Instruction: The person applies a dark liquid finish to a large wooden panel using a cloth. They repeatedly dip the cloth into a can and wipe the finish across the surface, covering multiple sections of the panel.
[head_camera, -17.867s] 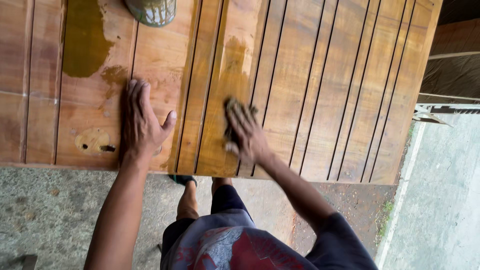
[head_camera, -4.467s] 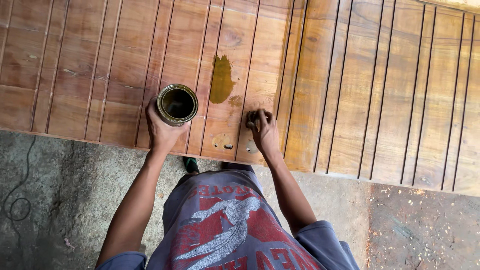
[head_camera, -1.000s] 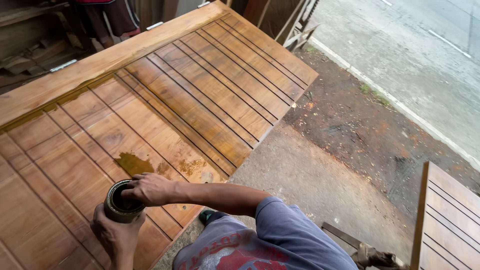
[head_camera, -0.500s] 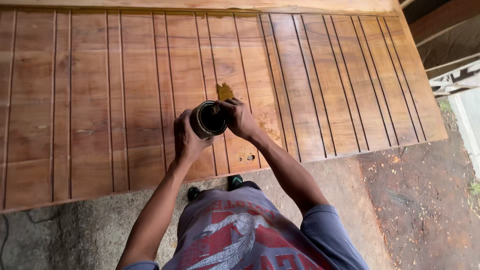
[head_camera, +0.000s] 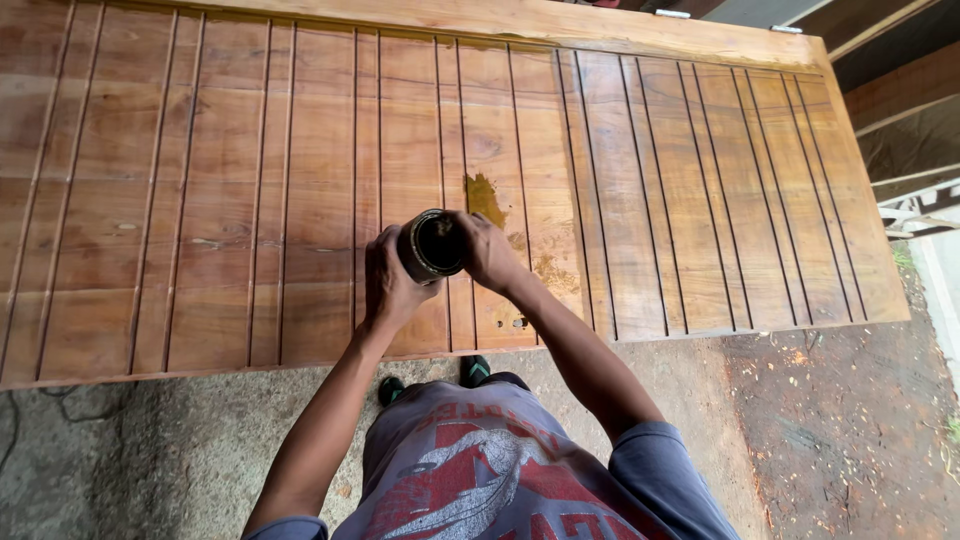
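A large grooved wooden panel (head_camera: 250, 200) lies flat in front of me. My left hand (head_camera: 388, 282) grips a round metal can (head_camera: 432, 246) with dark liquid inside, tilted above the panel's near edge. My right hand (head_camera: 487, 250) is at the can's rim, fingers bent into or over the opening; whatever it holds is hidden. A wet brownish stain patch (head_camera: 486, 196) sits on the wood just beyond the can, with a fainter smear (head_camera: 553, 270) to the right.
Rough concrete floor (head_camera: 120, 450) runs under the panel's near edge, turning to dirt (head_camera: 850, 420) on the right. Wooden boards and frames (head_camera: 905, 150) stand at the far right. My feet in dark sandals (head_camera: 475, 370) are next to the panel edge.
The can has stayed lifted in my left hand with my right hand at its rim. The view has shifted slightly; the panel sits a bit lower and further left.
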